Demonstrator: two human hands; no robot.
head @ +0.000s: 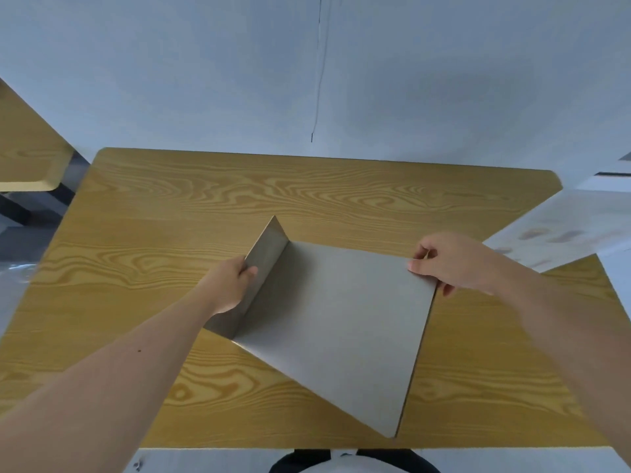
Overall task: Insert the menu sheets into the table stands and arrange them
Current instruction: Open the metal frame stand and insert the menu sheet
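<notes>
A grey table stand (334, 322), bent into a short flap and a large flat panel, lies on the wooden table (143, 240). My left hand (227, 285) grips the upturned short flap on the stand's left side. My right hand (450, 261) pinches the far right corner of the large panel. A white menu sheet (560, 230) with faint coloured print lies at the table's right edge, apart from both hands.
A pale wall runs just behind the table's far edge. A second wooden table (27, 158) stands at the far left. My dark clothing (341, 462) shows at the near table edge.
</notes>
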